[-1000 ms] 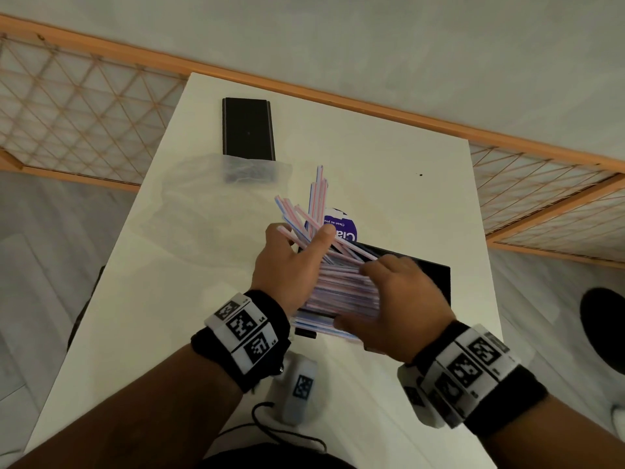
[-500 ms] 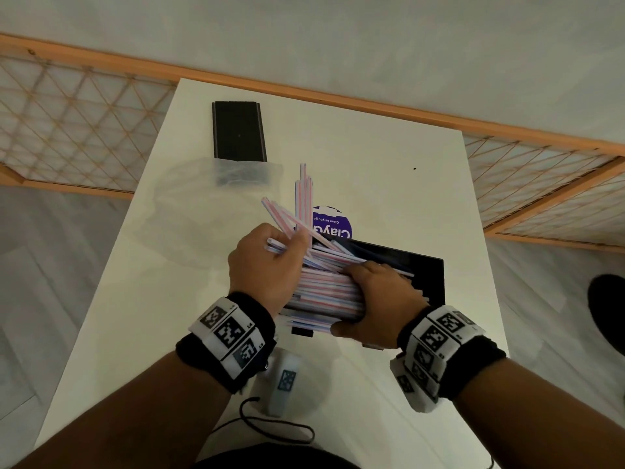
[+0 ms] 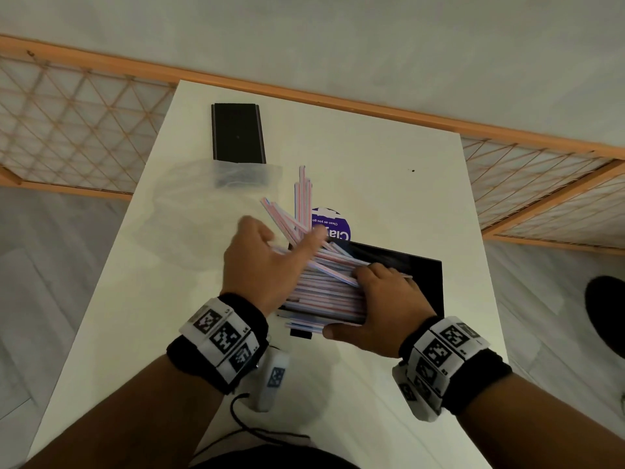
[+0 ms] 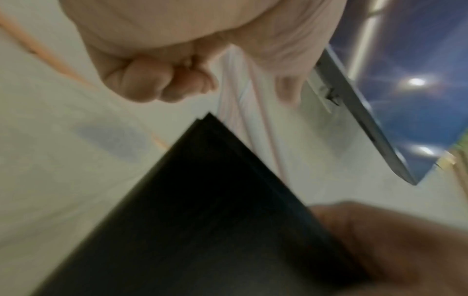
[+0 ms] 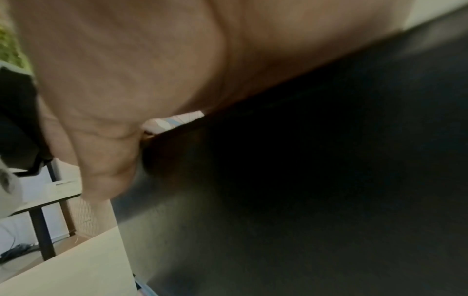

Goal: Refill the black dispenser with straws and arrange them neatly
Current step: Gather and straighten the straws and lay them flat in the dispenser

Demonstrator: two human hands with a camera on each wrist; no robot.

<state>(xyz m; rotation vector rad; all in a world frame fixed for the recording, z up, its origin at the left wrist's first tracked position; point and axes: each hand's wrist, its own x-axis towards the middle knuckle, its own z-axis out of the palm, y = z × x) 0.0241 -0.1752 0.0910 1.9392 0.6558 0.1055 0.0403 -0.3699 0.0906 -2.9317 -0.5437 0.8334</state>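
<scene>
The black dispenser lies open on the white table, right of centre. A thick pile of pink-and-blue striped straws fills its left part and sticks out past its left wall. My left hand is at the left ends of the straws, with its thumb stretched over them and its other fingers curled. In the left wrist view the straws pass between that thumb and the curled fingers, above the dispenser. My right hand grips the pile from above, with its thumb on the near side. Several loose straws fan out beyond the pile.
The dispenser's black lid lies at the far left of the table. A crumpled clear plastic bag overlaps its near end. A round purple sticker sits just beyond the dispenser. An orange lattice railing runs behind the table.
My left hand has loosened at the straw ends, and its thumb now reaches out over them. The right hand keeps its hold on the pile. The loose straws still fan out.
</scene>
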